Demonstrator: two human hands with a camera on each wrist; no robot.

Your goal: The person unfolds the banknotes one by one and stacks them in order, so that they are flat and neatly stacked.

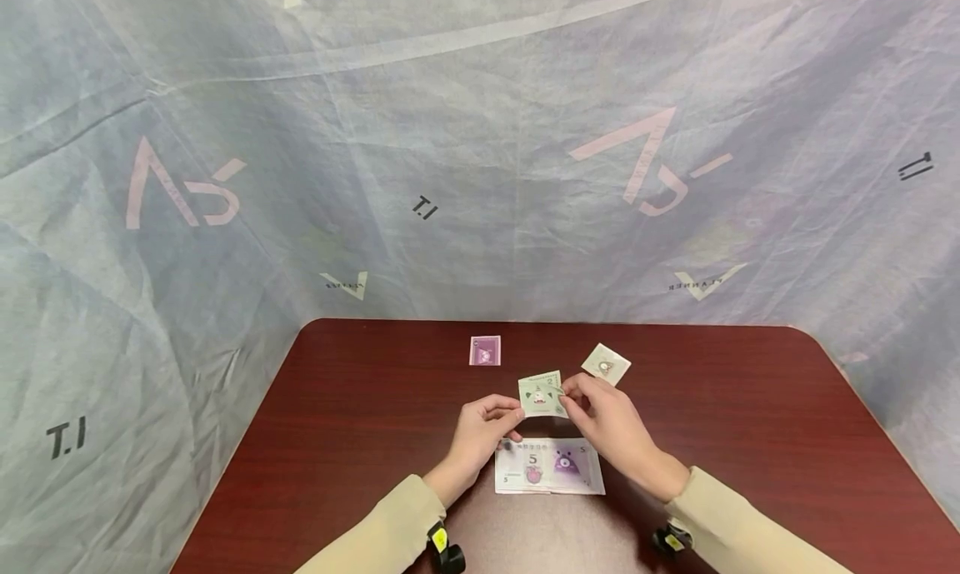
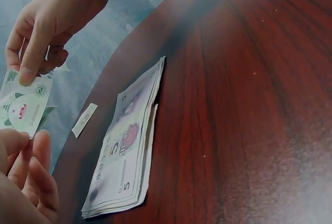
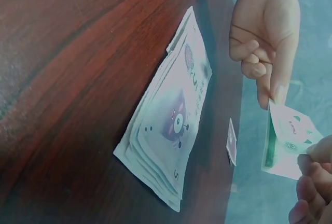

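Note:
Both hands hold a green play banknote [image 1: 542, 396] marked 2, raised above the table and folded over, as its two layers in the right wrist view [image 3: 291, 130] show. My left hand [image 1: 480, 428] pinches its left edge between thumb and finger. At the opposite edge my right hand [image 1: 611, 420] pinches it the same way. Just below, on the table, lies a stack of purple play banknotes [image 1: 550, 478] marked 5, with slightly uneven edges in the left wrist view.
A small folded purple banknote [image 1: 485, 351] lies farther back on the dark red wooden table [image 1: 360, 441]. Beyond the right hand is a folded pale green banknote [image 1: 606, 363]. Grey printed cloth [image 1: 480, 141] hangs behind the table and along its sides.

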